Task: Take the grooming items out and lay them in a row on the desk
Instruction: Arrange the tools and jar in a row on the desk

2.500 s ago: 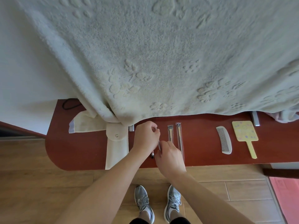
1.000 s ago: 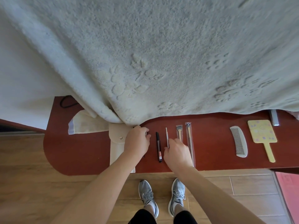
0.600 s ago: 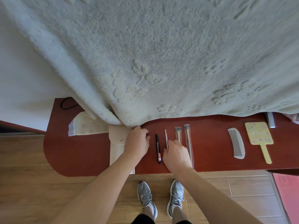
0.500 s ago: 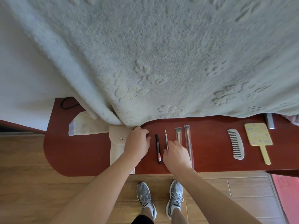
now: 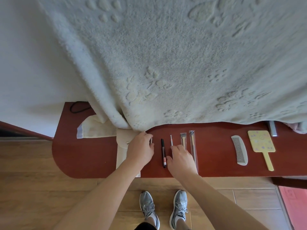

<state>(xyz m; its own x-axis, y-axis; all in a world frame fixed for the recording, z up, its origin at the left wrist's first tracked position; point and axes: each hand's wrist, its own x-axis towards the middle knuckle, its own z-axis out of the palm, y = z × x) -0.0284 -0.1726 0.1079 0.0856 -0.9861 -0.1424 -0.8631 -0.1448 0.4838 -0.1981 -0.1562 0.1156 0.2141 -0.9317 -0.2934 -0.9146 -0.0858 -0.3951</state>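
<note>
A row of grooming items lies on the red-brown desk (image 5: 216, 166): a black pen-like stick (image 5: 163, 153), a thin metal tool (image 5: 171, 139), two brushes in clear sleeves (image 5: 183, 138) (image 5: 192, 146), a grey comb (image 5: 240, 151) and a yellow hand mirror (image 5: 261, 143). A cream pouch (image 5: 122, 151) lies left of the row, partly under my left arm. My left hand (image 5: 141, 150) curls round a small thin item whose tip (image 5: 150, 141) shows beside the pen. My right hand (image 5: 181, 160) rests with spread fingers on the thin metal tool, covering its lower half.
A thick pale blanket (image 5: 166, 63) hangs over the back of the desk and hides what is behind. A cream cloth (image 5: 93, 128) and a black cable (image 5: 78, 107) lie at the left end, and a silver object (image 5: 272, 128) lies at the far right. Wooden floor and my shoes are below.
The black stick and the thin tool have been laid down in the row. My right hand's fingers have spread over the thin tool. My left hand has stayed by the pouch.
</note>
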